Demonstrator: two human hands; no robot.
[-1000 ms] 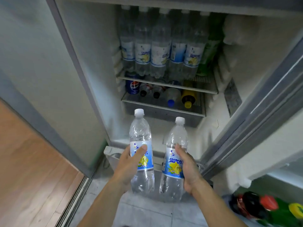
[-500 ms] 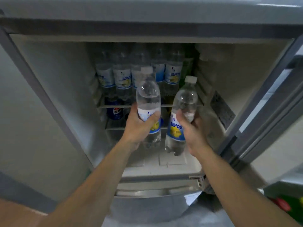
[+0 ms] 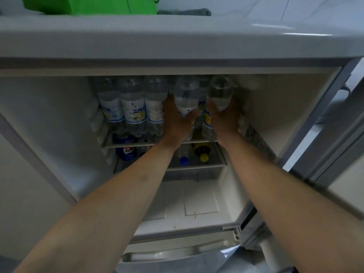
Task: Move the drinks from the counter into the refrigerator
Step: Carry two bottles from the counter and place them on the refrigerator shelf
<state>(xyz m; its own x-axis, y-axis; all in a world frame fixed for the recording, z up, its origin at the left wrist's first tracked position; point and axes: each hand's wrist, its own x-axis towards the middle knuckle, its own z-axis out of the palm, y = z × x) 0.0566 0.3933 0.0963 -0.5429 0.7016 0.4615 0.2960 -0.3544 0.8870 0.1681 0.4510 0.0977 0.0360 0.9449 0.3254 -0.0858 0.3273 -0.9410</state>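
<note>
The fingers of the left hand (image 3: 175, 123) are curled around a clear water bottle (image 3: 186, 97), with the thumb lying across the front of its label. The fingers of the right hand (image 3: 224, 120) are wrapped in the same way around a second water bottle (image 3: 220, 93), and the thumb presses on its left side. Both bottles stand upright, side by side, at the front of the upper shelf (image 3: 149, 144) inside the refrigerator (image 3: 59, 134); if their bottoms already touch the shelf I cannot tell. To the left of them a row of similar bottles (image 3: 134, 107) stands on the same shelf. Both wrists are straight and both forearms stretch forward and upward into the open compartment, almost parallel to each other. On the lower shelf lie a blue cola can (image 3: 127, 152), a bottle with a blue cap (image 3: 184, 160) and a bottle with a yellow cap (image 3: 203, 157). On top of the refrigerator rests a green object (image 3: 88, 4).
</note>
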